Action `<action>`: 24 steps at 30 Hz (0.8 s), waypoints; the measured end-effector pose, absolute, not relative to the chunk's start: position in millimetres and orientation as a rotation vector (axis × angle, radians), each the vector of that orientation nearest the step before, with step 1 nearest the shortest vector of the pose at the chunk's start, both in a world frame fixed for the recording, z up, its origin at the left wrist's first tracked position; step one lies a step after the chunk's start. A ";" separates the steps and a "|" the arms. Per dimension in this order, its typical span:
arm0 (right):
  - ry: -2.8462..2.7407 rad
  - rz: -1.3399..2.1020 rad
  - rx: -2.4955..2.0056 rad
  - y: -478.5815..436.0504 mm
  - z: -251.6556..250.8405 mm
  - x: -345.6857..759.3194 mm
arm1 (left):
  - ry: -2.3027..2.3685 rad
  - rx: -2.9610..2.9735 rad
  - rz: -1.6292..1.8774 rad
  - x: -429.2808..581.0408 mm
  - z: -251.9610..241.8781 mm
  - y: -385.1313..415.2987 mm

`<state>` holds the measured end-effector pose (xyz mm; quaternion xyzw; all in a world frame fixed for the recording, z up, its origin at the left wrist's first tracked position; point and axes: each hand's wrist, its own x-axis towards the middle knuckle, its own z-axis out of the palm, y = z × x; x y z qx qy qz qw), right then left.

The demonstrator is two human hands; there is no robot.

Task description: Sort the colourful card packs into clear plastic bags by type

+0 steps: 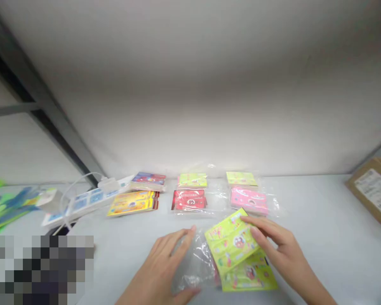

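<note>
Near the front of the white table, my right hand lies on a printed lime-green card, fingers across its upper edge; my thumb is hidden, so I cannot tell if it's pinched. The card's long axis slants up rightward, toward this nearer hand. Just left, my left hand rests spread on a clear plastic bag.

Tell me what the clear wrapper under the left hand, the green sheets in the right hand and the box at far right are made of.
The clear wrapper looks like thin glossy plastic film, with crinkles catching the light. The lime-green sheets seem printed coated paper or card, faintly glossy. The box looks like matte brown cardboard.
</note>
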<state>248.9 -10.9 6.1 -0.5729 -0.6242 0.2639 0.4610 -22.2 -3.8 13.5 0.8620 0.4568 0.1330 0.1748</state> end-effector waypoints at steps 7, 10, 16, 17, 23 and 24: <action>-1.483 0.823 -1.364 -15.3 6.5 245.7 | 1.216 2.430 0.399 -22.0 12.5 -2.8; -1.521 0.932 -1.393 -16.6 10.6 243.7 | 1.215 2.442 0.428 -21.9 11.6 -2.8; -1.553 0.915 -1.400 -16.5 12.2 242.4 | 1.221 2.430 0.423 -19.3 15.3 -4.1; -1.524 0.873 -1.436 -15.1 12.1 246.3 | 1.219 2.431 0.419 -19.3 15.4 -3.5; -1.721 0.815 -1.641 -4.9 12.2 277.7 | 1.198 2.453 0.399 -21.5 9.8 2.2; -1.763 0.857 -1.662 -4.2 10.9 280.4 | 1.204 2.448 0.398 -21.9 8.7 2.6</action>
